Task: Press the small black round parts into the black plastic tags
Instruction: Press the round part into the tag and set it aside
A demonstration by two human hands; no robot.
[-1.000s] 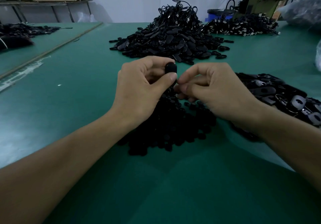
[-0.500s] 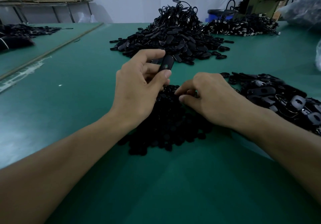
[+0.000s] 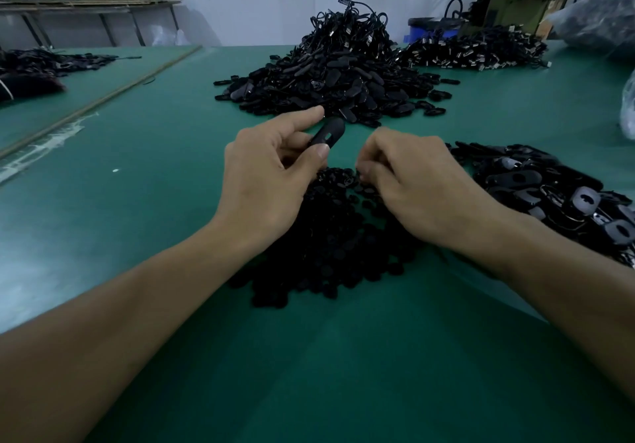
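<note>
1. Black plastic tag [image 3: 328, 133]: pinched between thumb and fingers of the left grip [image 3: 268, 174] and held off the table. Its slotted hole faces up, presumably so the seat stays clear for a part.
2. Right grip [image 3: 412, 181]: fingers curled down onto the far edge of the pile of small round parts [image 3: 326, 243], just right of the tag. The fingertips are hidden, so I cannot tell whether a part is pinched.
3. That pile lies near, under both wrists. The short reach is likely deliberate.
4. Loose tags [image 3: 536, 185] are heaped to the right. The large heap [image 3: 336, 71] at far centre is possibly finished pieces.
5. The green table [image 3: 343, 374] carries everything.
</note>
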